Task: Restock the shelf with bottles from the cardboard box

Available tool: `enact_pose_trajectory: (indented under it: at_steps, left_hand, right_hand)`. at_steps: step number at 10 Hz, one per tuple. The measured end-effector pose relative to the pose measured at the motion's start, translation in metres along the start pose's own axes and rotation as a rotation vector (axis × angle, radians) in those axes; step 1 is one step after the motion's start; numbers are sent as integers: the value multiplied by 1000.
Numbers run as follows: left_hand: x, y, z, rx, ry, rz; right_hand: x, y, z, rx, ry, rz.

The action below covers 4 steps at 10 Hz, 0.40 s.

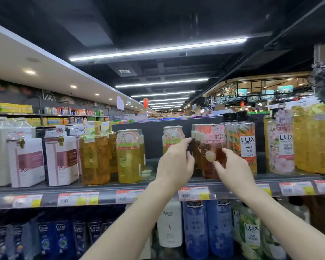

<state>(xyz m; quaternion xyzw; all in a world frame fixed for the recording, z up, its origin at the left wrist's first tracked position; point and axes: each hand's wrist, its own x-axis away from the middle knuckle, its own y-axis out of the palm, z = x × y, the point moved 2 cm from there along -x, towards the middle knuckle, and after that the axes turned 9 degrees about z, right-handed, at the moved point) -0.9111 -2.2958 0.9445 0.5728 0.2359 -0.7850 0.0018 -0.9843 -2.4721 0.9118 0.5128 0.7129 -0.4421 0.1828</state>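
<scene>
Amber Moquan bottle stands on the top shelf, at the front of a short row of matching bottles and close against a Lux bottle on its right. The right hand grips it, thumb pressed on the front label and fingers hidden round the far side. The left hand reaches to the row's left flank; whether it clasps anything I cannot tell. Being near the shelf lip, the bottle could tip forward if released off balance, or a sideways shove could topple its neighbours. It stands upright, long axis vertical, pink collar on top, label facing the aisle.
</scene>
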Motion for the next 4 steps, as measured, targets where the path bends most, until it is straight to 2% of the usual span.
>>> enact_pose_trajectory:
  at_steps: [1, 2, 4]
  left_hand:
    - [-18, -24, -8, -32, 146, 127]
    - [-36, -48, -14, -146, 197, 186]
    - [-45, -108, -9, -323, 224, 173]
  right_hand:
    - [5, -11, -9, 46, -3, 17]
    - [15, -24, -21, 8, -3, 40]
    - [48, -81, -66, -220, -173, 130]
